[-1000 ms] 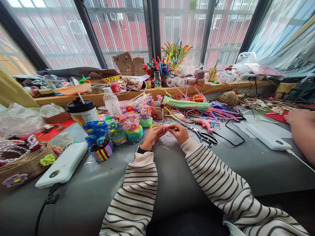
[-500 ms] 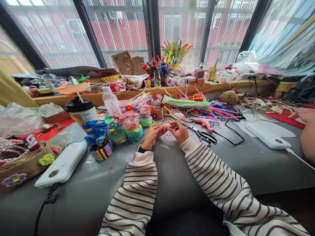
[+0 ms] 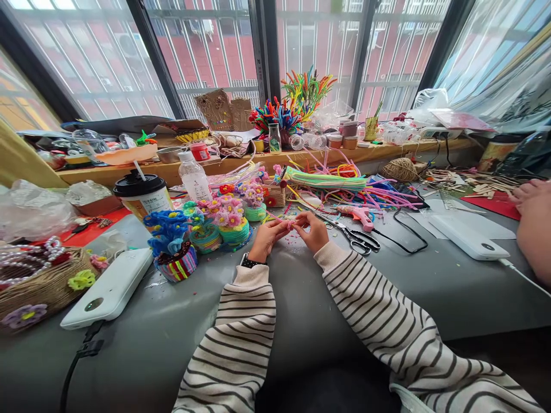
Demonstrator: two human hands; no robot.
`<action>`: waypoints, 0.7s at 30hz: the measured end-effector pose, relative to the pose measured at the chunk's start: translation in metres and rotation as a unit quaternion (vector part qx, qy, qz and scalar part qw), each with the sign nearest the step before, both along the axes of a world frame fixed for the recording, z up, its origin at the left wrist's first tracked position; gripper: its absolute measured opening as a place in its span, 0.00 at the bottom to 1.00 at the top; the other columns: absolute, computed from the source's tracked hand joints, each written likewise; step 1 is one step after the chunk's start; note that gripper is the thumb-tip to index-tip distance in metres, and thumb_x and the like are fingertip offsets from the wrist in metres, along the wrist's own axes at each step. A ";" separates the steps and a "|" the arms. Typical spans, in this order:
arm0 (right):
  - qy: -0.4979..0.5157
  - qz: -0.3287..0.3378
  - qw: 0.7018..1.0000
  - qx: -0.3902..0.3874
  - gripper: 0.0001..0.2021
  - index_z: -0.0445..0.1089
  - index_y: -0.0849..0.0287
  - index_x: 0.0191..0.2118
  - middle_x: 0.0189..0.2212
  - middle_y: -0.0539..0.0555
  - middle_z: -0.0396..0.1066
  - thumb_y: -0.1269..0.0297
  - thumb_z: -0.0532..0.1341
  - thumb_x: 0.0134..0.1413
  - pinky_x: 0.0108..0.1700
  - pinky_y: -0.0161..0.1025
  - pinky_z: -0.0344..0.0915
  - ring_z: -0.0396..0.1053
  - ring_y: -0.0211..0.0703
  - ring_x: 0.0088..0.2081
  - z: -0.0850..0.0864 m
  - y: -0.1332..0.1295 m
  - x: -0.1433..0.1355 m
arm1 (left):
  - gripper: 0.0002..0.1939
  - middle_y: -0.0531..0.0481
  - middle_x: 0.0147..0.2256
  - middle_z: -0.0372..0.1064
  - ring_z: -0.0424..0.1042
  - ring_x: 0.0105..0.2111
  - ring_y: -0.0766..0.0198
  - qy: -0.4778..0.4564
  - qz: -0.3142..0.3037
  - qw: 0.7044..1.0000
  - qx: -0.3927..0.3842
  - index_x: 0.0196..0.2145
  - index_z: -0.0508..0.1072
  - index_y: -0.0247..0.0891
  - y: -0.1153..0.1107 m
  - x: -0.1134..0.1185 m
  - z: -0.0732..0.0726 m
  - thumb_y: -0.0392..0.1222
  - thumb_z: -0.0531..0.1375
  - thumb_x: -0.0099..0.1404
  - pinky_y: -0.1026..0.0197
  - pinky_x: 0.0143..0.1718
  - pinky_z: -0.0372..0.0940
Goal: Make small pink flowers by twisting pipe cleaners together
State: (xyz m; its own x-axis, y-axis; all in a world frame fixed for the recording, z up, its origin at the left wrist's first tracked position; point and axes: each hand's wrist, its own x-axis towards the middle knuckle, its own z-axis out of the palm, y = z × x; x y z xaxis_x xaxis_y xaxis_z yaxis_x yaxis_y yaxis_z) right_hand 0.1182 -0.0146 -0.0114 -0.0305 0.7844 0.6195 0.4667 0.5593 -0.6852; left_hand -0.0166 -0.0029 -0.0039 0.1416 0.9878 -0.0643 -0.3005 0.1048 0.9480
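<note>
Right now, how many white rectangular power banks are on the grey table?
2. One white rectangular power bank lies left of the person's left hand; the other lies far right, beyond the black-handled scissors. Clutter may hide more.

Craft workspace, hobby bench by a window. Grey table (image 3: 301,321) under both hands; pipe cleaner pile (image 3: 344,183) just beyond them, scissors (image 3: 359,241) and glue gun (image 3: 359,217) beside the right hand, finished flower pots (image 3: 202,229) beside the left, twine ball (image 3: 400,170) farther right.
</note>
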 end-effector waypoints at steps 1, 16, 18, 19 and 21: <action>0.001 0.001 1.000 0.001 0.07 0.60 0.58 0.31 0.24 0.50 0.68 0.67 0.57 0.43 0.33 0.36 0.64 0.66 0.37 0.27 0.000 0.000 0.000 | 0.11 0.50 0.27 0.69 0.68 0.29 0.69 -0.002 0.000 1.000 0.000 0.23 0.72 0.31 0.000 0.000 0.000 0.38 0.65 0.39 0.62 0.42 0.62; 0.003 -0.008 1.000 0.016 0.04 0.58 0.58 0.28 0.23 0.49 0.67 0.69 0.56 0.42 0.32 0.36 0.65 0.66 0.36 0.25 -0.007 0.004 -0.005 | 0.13 0.51 0.25 0.69 0.68 0.29 0.69 -0.007 0.013 1.000 -0.009 0.22 0.73 0.32 0.000 -0.001 -0.001 0.40 0.66 0.36 0.63 0.40 0.63; 0.004 -0.008 1.000 0.019 0.04 0.58 0.58 0.28 0.23 0.50 0.67 0.69 0.56 0.42 0.32 0.36 0.65 0.66 0.36 0.25 -0.007 0.005 -0.005 | 0.12 0.51 0.25 0.69 0.68 0.29 0.69 -0.011 0.011 1.000 -0.006 0.22 0.73 0.33 0.001 -0.001 -0.002 0.39 0.66 0.36 0.63 0.40 0.63; 0.004 -0.007 1.000 0.020 0.04 0.58 0.58 0.28 0.23 0.50 0.67 0.69 0.56 0.42 0.32 0.36 0.65 0.66 0.36 0.25 -0.007 0.005 -0.005 | 0.12 0.51 0.25 0.69 0.68 0.28 0.69 -0.014 0.013 1.000 -0.005 0.22 0.73 0.33 0.001 -0.002 -0.002 0.40 0.66 0.36 0.63 0.40 0.63; 0.004 -0.008 1.000 0.020 0.04 0.58 0.58 0.28 0.24 0.50 0.67 0.68 0.56 0.41 0.32 0.37 0.65 0.66 0.36 0.26 -0.006 0.004 -0.005 | 0.12 0.52 0.24 0.69 0.68 0.28 0.70 -0.014 0.015 1.000 -0.002 0.21 0.72 0.33 0.001 -0.002 -0.002 0.40 0.66 0.36 0.63 0.40 0.62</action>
